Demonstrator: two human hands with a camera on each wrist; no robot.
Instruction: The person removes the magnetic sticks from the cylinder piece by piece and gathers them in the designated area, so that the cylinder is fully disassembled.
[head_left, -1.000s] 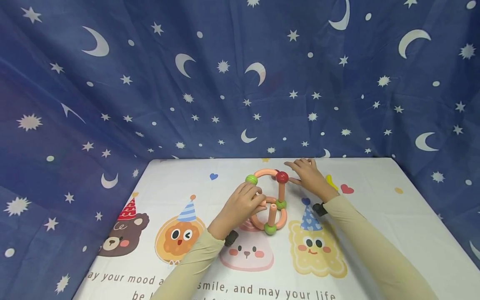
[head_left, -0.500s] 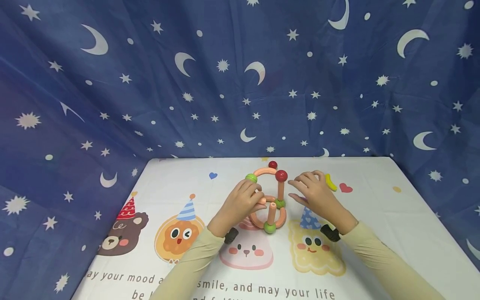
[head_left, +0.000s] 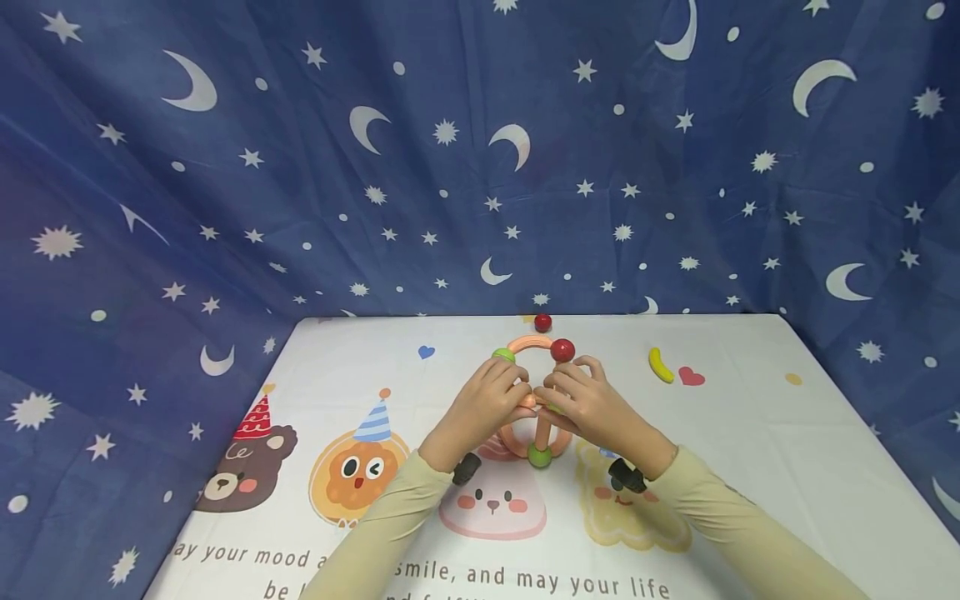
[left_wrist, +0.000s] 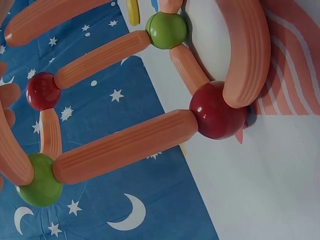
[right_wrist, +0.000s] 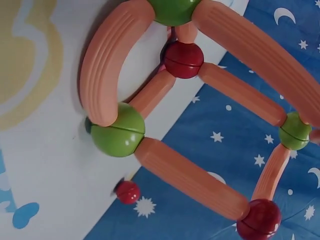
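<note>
Both hands are on a toy frame of orange magnetic rods and red and green balls. My left hand holds a curved orange rod, joined to an upper green ball. My right hand has bent fingers around the top of the front upright orange rod, hiding its end. That rod rises from a lower green ball. Close by the right fingertips stands the upper red ball, topping another upright. Uprights and curved rods link the balls, as the right wrist view shows around a lower green ball.
A loose red ball lies behind the frame near the table's back edge. Farther right is a small yellow curved piece. The white printed cloth covers the table, and a blue star curtain hangs behind.
My right hand has drawn back from behind the frame, uncovering the loose red ball and the yellow piece, then come in to the front upright rod. The left hand keeps its place.
</note>
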